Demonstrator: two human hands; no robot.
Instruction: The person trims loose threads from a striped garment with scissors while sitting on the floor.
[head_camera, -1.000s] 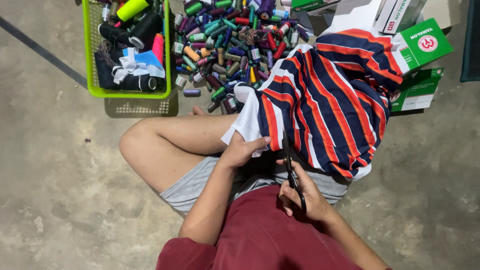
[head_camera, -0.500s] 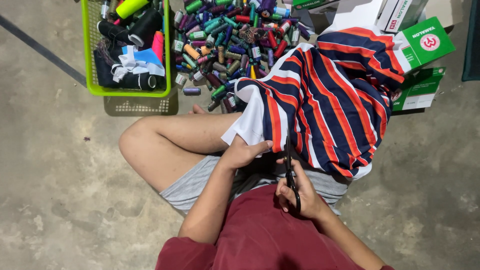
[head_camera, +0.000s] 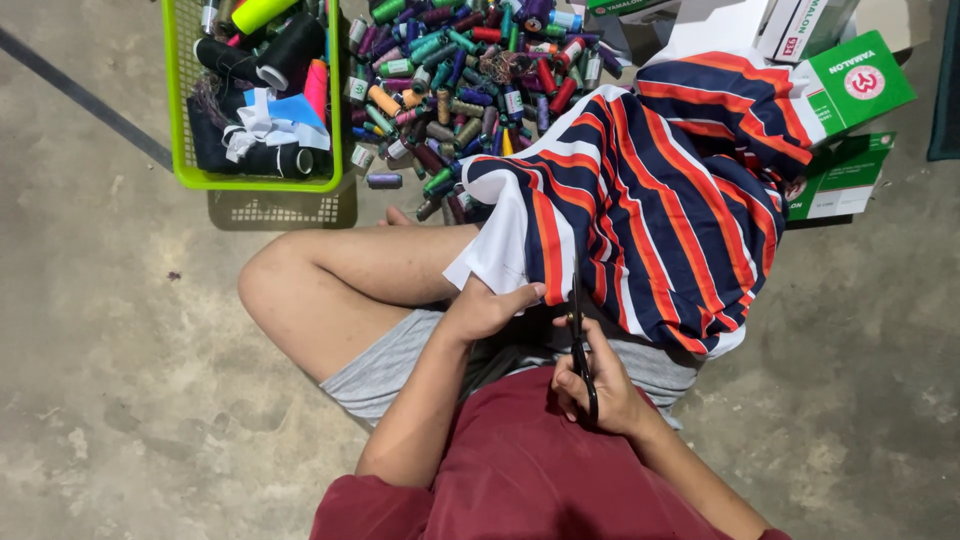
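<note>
In the middle of the frame the left hand (head_camera: 487, 308) is closed on the white edge of a striped cloth (head_camera: 655, 190), pinching it between thumb and fingers. Just right of it, lower centre, the right hand (head_camera: 600, 385) is clamped around the handles of black scissors (head_camera: 579, 345), whose blades point up into the cloth's lower edge. The cloth, navy with orange and white stripes, spreads from the centre toward the upper right, draped over the person's lap and knee. A heap of coloured thread spools (head_camera: 470, 60) lies at top centre on the concrete floor (head_camera: 120, 380). A green basket (head_camera: 172, 110) of dark spools sits upper left. Green and white boxes (head_camera: 850, 90) lie upper right, touching the cloth.
</note>
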